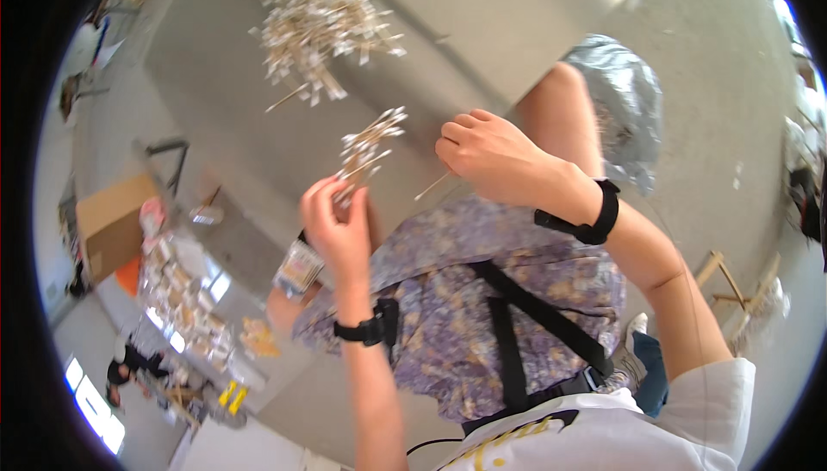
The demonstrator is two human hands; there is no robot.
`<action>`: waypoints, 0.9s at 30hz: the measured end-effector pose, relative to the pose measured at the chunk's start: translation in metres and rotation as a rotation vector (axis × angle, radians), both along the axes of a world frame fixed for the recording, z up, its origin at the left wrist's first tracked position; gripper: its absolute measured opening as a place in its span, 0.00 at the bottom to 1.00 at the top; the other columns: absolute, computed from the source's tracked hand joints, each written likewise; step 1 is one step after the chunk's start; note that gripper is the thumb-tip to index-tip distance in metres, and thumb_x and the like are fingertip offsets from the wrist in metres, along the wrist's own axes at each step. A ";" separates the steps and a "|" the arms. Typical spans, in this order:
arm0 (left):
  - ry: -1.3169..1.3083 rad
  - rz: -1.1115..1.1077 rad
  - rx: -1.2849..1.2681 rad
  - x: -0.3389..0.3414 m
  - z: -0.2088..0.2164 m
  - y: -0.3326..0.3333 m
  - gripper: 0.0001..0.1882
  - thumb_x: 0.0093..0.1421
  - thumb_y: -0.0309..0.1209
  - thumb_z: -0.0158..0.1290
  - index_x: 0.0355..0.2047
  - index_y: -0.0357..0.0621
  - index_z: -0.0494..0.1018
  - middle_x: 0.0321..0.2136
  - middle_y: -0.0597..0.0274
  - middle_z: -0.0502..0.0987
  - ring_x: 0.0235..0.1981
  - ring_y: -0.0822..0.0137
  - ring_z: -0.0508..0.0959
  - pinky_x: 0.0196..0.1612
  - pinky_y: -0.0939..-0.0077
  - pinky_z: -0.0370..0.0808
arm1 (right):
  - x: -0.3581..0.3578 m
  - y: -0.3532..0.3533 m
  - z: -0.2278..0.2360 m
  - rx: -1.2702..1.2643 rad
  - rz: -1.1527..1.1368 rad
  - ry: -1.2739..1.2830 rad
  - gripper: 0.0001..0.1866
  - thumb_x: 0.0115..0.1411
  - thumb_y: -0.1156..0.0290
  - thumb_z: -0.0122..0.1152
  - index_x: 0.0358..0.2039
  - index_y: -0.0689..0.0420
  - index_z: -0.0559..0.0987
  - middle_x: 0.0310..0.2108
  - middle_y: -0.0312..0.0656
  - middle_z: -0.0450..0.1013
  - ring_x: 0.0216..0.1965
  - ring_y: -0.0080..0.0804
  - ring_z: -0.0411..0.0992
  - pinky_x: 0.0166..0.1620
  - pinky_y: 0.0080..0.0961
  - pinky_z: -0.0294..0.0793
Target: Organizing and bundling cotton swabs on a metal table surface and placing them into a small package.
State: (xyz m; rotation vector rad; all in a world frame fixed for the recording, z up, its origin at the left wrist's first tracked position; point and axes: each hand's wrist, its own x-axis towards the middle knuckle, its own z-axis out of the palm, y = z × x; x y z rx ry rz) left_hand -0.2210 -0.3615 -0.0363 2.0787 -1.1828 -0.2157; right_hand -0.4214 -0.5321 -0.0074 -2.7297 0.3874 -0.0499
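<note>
My left hand (338,226) is closed around a bunch of thin wooden sticks with pale paper-like tips (369,145), held up in front of me with the tips fanning up and right. Just right of that bunch, my right hand (487,154) pinches a single thin stick (431,187) that points down-left from the fingers. Both wrists carry black bands. Below the hands lies my lap in purple patterned cloth (448,299) with black straps across it.
A loose pile of similar tipped sticks (323,23) lies on the grey surface (215,83) ahead. At left are a cardboard box (108,221), a tray of small packets (185,299) and another person (129,363). A wooden frame (732,286) stands at right.
</note>
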 end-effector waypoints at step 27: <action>0.097 0.086 -0.046 -0.009 0.002 0.008 0.05 0.59 0.26 0.63 0.36 0.40 0.80 0.37 0.62 0.77 0.36 0.66 0.76 0.31 0.76 0.74 | 0.091 0.004 -0.018 -0.027 -0.111 -0.161 0.22 0.45 0.67 0.75 0.41 0.57 0.78 0.45 0.39 0.73 0.52 0.36 0.70 0.53 0.32 0.69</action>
